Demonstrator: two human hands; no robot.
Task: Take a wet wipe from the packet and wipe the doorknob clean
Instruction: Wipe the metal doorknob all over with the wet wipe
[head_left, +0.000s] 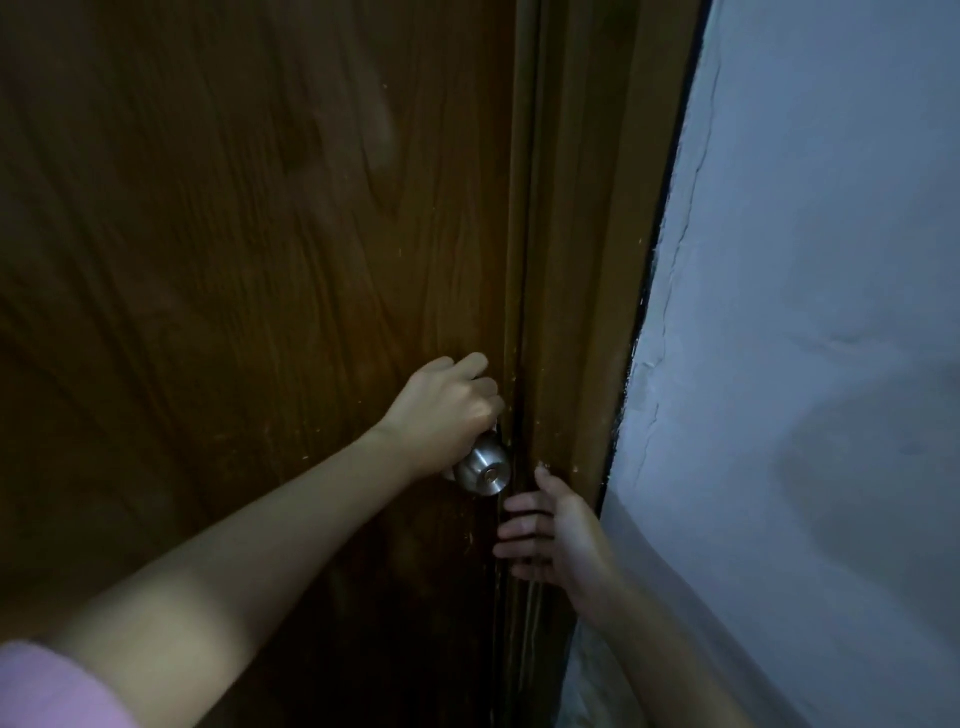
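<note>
A round brushed-metal doorknob (485, 470) with a keyhole in its face sticks out of the dark brown wooden door (249, 260), close to the door's right edge. My left hand (447, 410) comes over the knob from above, fingers curled around its top and neck. A small pale sliver (448, 474) shows under this hand, left of the knob; I cannot tell if it is a wipe. My right hand (550, 530) lies just below and right of the knob, fingers spread flat across the door's edge and the frame, holding nothing. No wipe packet is in view.
The wooden door frame (587, 260) runs down right of the door, with a dark gap between them. A rough pale blue-white wall (805, 312) fills the right side. A pink sleeve (47, 686) shows at the bottom left. The light is dim.
</note>
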